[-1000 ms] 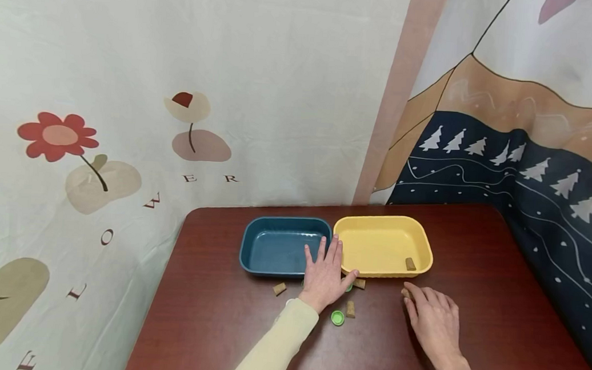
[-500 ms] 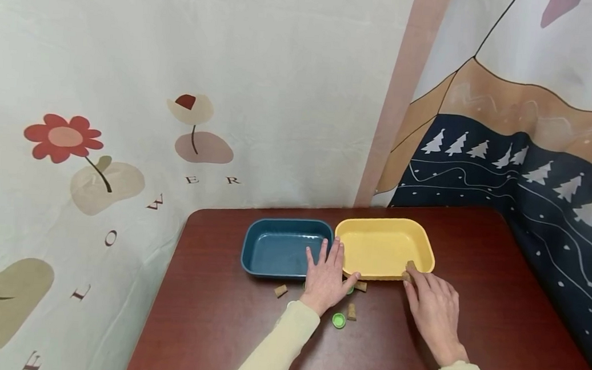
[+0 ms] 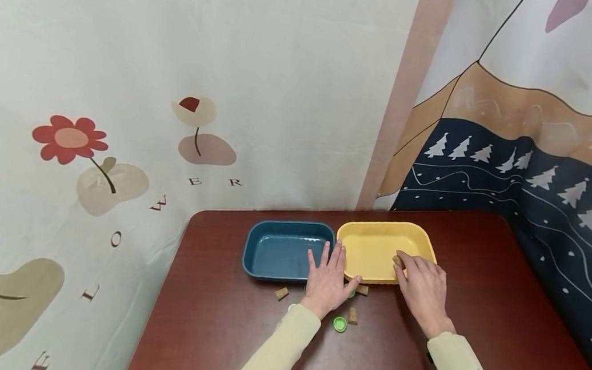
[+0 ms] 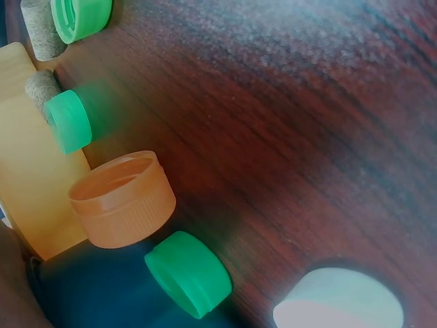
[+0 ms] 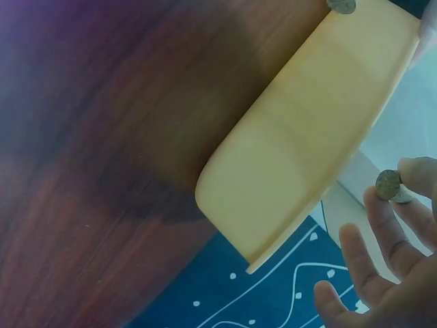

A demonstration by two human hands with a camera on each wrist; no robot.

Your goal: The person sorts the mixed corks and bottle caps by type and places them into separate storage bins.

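My right hand [image 3: 424, 288] pinches a cork [image 3: 397, 261] between thumb and fingers above the front right part of the yellow tray [image 3: 375, 229]. In the right wrist view that cork [image 5: 388, 184] sits at the fingertips, beyond the tray's rim. My left hand [image 3: 326, 283] lies spread where the yellow tray meets the blue tray [image 3: 256, 268], its fingers straight over their near sides. Around it on the table are bottle caps: green [image 3: 339, 324], orange [image 4: 123, 205] and white [image 4: 341, 301]. Loose corks [image 3: 281, 293] lie nearby. The hand hides part of this group.
Both trays stand side by side on a dark red-brown table [image 3: 203, 327]. One cork [image 3: 353, 315] lies beside the green cap, another [image 3: 362, 290] against the yellow tray's front wall. A printed cloth [image 3: 302, 94] hangs behind the table.
My right hand has carried the cork from the table in front of the yellow tray, up past the rim and leftward over the tray. My left hand stays in place on the trays.
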